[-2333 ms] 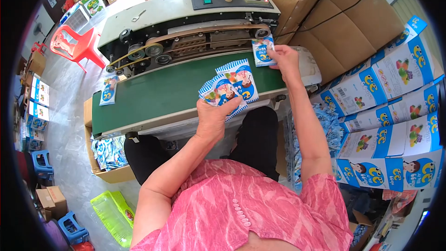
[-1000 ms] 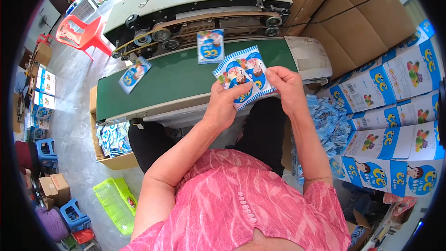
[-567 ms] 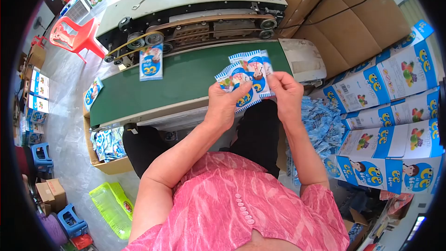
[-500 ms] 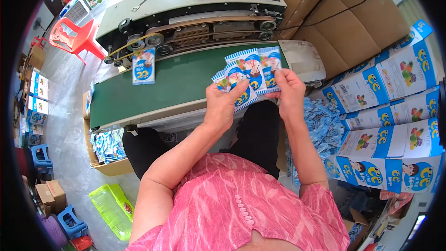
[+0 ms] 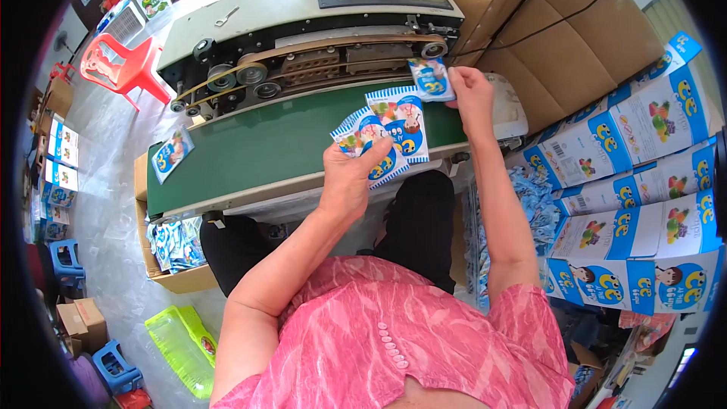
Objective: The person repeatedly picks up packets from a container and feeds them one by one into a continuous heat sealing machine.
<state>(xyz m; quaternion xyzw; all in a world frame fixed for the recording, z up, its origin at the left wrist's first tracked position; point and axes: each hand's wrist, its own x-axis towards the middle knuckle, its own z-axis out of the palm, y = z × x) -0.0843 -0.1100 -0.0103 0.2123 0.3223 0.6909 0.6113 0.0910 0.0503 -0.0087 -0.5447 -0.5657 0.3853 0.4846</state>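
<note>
My left hand is closed on a small fan of blue-and-white candy packets, held over the near edge of the green conveyor belt. In my right hand, thumb and fingers pinch one packet at its right edge. That packet's top edge is at the right end of the belt-driven sealing machine, by a roller. Another packet lies tilted on the belt's left end, apart from both hands.
A carton of packets stands below the belt's left end. Printed boxes are stacked at right beside a heap of blue wrappers. A red chair and a green basket are on the left.
My right hand has drawn one packet away from the fan and moved it up and right to the machine. The packet on the belt has travelled left, out of the rollers.
</note>
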